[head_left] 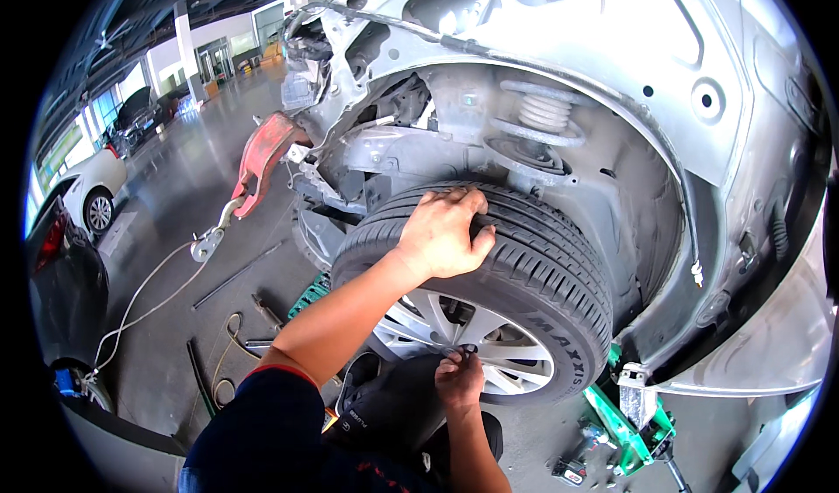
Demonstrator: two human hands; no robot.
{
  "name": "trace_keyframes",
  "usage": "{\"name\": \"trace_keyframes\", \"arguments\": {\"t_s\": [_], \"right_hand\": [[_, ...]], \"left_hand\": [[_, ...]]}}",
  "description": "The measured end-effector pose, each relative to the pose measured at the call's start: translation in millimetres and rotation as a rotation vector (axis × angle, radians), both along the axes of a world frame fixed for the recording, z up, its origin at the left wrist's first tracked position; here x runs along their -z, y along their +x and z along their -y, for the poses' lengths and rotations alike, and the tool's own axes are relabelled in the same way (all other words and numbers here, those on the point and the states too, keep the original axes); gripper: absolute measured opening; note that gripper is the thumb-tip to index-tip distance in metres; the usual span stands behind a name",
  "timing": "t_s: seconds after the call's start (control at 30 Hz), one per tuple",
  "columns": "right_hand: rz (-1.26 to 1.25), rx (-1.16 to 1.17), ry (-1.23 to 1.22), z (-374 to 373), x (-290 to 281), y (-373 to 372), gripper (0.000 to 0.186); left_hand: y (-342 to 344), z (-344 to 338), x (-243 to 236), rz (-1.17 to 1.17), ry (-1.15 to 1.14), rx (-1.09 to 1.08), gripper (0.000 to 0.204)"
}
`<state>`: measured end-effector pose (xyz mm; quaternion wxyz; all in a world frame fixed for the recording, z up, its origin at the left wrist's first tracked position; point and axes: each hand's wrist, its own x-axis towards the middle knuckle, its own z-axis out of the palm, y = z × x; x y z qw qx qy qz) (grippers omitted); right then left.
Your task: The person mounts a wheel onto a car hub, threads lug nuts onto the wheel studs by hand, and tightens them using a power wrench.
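- Wheel in the head view: silver spokes inside a black tyre, standing at the opening of the wheel arch; take its hub as the dial's centre for the directions below.
- Left hand, 12 o'clock: palm down on the tread, fingers bent over it and loosely parted, thumb set apart toward 1 o'clock, holding nothing but resting on the rubber.
- Right hand, just below the hub toward 6 o'clock: fingers bent and bunched close together, a small dark piece at their tips; I cannot tell whether they grip it or what it is.
- Coil spring, 1 o'clock, inside the arch.
- Red clamp, between 10 and 11, on the car's front bodywork, with a metal hook and a cable trailing toward 9.
- Green stand, 4 o'clock; power tool near it on the floor, toward 5.
- White car, 10 o'clock, well apart.
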<state>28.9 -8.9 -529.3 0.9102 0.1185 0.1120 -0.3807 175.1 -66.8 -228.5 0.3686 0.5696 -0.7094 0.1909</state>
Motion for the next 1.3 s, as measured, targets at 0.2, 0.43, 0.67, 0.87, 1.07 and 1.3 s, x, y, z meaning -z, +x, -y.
{"name": "trace_keyframes", "arguments": {"t_s": [0.2, 0.43, 0.67, 0.87, 1.07, 1.3], "right_hand": [[-0.193, -0.024, -0.010, -4.3, -12.2, -3.7, 0.030], [-0.126, -0.047, 0.012, -6.2, -8.6, -8.8, 0.036], [-0.037, 0.011, 0.035, -7.1, -15.8, 6.1, 0.044], [-0.131, 0.125, 0.101, -0.9, 3.2, 7.3, 0.028], [-0.261, 0.076, 0.091, -8.4, -18.1, -4.6, 0.018], [-0.343, 0.136, 0.085, -5.6, -15.1, 7.7, 0.018]], "left_hand": [[2.7, -2.8, 5.1, 0.008, -0.006, 0.005, 0.030], [-6.5, 1.2, 2.7, -0.014, 0.083, -0.024, 0.029], [-3.5, 4.9, -2.9, -0.002, 0.186, -0.067, 0.022], [-5.6, 13.3, 7.9, -0.013, 0.213, -0.041, 0.023], [-4.7, 12.1, 10.3, 0.011, 0.113, -0.007, 0.026], [-1.3, 11.9, 14.8, 0.030, 0.108, -0.021, 0.028]]}}
